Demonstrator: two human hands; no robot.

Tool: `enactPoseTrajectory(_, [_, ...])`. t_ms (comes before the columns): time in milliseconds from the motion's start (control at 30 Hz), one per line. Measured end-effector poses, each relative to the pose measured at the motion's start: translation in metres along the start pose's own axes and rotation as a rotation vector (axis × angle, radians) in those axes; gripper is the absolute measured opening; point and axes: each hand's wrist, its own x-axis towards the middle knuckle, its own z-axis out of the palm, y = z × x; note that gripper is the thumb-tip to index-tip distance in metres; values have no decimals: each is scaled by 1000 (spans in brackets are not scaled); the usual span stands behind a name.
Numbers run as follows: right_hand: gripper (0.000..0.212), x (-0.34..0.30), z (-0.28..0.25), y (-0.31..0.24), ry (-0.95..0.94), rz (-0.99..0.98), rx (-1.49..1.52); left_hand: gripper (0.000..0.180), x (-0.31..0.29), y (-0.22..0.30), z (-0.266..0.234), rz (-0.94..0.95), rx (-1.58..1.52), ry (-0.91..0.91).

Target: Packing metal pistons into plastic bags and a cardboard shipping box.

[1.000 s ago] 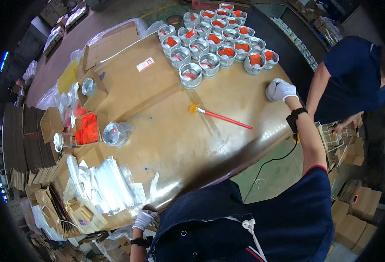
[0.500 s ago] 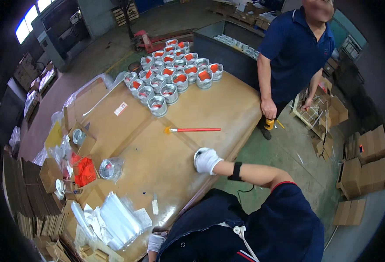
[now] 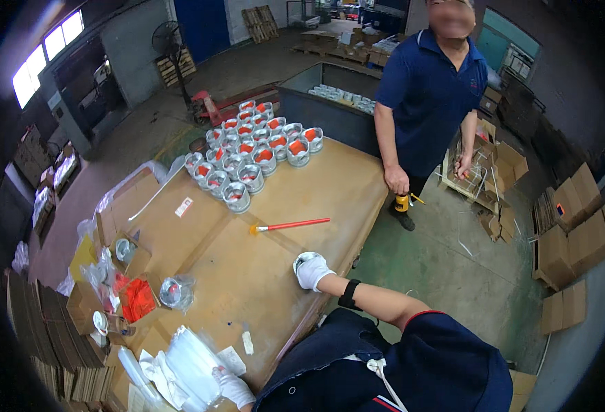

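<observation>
My right hand (image 3: 311, 274), in a white glove, rests near the table's right edge. Its fingers are closed around a silvery round metal part (image 3: 307, 257), mostly hidden by the glove; it looks like a piston. At the lower left my left hand (image 3: 234, 388), also gloved, reaches onto a stack of clear-white plastic bags (image 3: 191, 364), fingers stretched out against its edge. A red-handled brush (image 3: 294, 224) with yellowish bristles lies beyond my right hand. Farther back stand rows of silvery pistons (image 3: 236, 197), many with orange pieces inside. A bagged piston (image 3: 177, 292) sits at the left.
An open carton (image 3: 153, 288) holds orange-red pieces at the table's left. A white-handled knife-like tool (image 3: 247, 341) lies near the bags. Across the right corner stands a co-worker (image 3: 429, 103) holding a yellow object (image 3: 402, 203). A dark metal bin (image 3: 330, 117) stands behind the pistons.
My left hand has moved forward from the table's front edge onto the plastic bags. My right hand stays by the table's right edge. The whole view has tilted up and shifted.
</observation>
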Motion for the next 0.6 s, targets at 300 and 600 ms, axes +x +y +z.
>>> enactPoseTrajectory(300, [17, -13, 0, 16, 37, 68, 33, 37, 44, 58, -107, -370, -39, -519])
enactPoseTrajectory(600, [14, 6, 22, 7, 197, -15, -22, 20, -1, -27, -31, 110, 134, -219])
